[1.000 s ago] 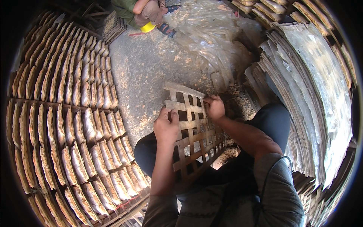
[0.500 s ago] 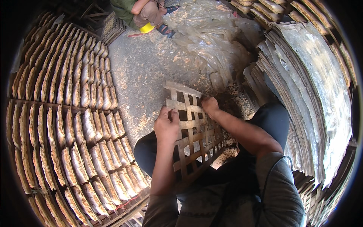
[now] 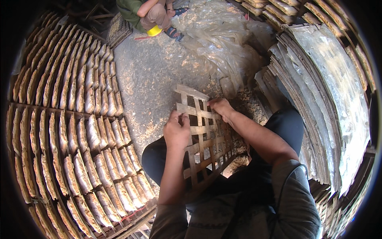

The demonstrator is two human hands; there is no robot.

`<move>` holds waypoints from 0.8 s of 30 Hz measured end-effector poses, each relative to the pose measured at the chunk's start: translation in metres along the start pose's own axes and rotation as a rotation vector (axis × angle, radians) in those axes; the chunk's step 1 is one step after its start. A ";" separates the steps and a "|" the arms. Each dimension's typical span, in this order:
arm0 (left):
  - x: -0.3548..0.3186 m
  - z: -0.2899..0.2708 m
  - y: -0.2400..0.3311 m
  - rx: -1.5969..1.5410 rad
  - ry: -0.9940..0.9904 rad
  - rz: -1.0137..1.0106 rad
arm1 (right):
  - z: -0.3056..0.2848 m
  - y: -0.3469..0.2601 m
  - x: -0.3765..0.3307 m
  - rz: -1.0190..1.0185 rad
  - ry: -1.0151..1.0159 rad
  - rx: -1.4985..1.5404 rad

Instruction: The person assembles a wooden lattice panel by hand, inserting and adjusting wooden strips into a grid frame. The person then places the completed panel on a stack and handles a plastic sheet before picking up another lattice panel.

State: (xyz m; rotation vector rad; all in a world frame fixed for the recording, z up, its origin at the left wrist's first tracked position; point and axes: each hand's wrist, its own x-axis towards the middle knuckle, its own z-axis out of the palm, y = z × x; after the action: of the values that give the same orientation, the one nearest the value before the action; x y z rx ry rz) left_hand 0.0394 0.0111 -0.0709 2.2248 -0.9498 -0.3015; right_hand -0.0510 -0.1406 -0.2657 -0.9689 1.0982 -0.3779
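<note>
A woven bamboo lattice tray [image 3: 201, 146] stands tilted on edge over my lap, its far end raised above my knees. My left hand [image 3: 177, 129] grips its left edge, with thumb and fingers closed round the strip. At the upper right edge, my right hand [image 3: 221, 108] has its fingers closed on the rim near the far corner. Square gaps show through the lattice. The tray's lower end rests between my thighs and partly hides in shadow.
Rows of pale, brown-edged slabs [image 3: 91, 167] fill racks on the left. Crumpled clear plastic sheeting [image 3: 223, 44] lies ahead on the crumb-strewn floor [image 3: 149, 75]. To the right stands a tall stack of sheet-covered trays [image 3: 330, 91]. A person [image 3: 149, 14] crouches at the far side.
My right hand has slid slightly left along the tray's far edge, its fingers now more over the rim. My left hand and the tray have barely moved.
</note>
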 end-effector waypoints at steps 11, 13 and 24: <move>0.002 0.003 -0.002 -0.028 -0.014 0.042 | -0.005 0.036 0.022 -0.205 0.213 -0.408; 0.000 0.000 -0.010 -0.003 -0.003 0.047 | 0.007 0.021 -0.001 -0.291 0.215 -0.594; -0.002 0.002 0.009 -0.004 -0.031 0.010 | 0.009 -0.005 -0.052 -0.901 0.398 -0.775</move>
State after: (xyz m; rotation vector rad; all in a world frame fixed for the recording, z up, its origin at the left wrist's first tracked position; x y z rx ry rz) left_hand 0.0321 0.0065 -0.0664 2.2169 -0.9763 -0.3340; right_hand -0.0648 -0.1035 -0.2304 -2.1567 1.1233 -0.9368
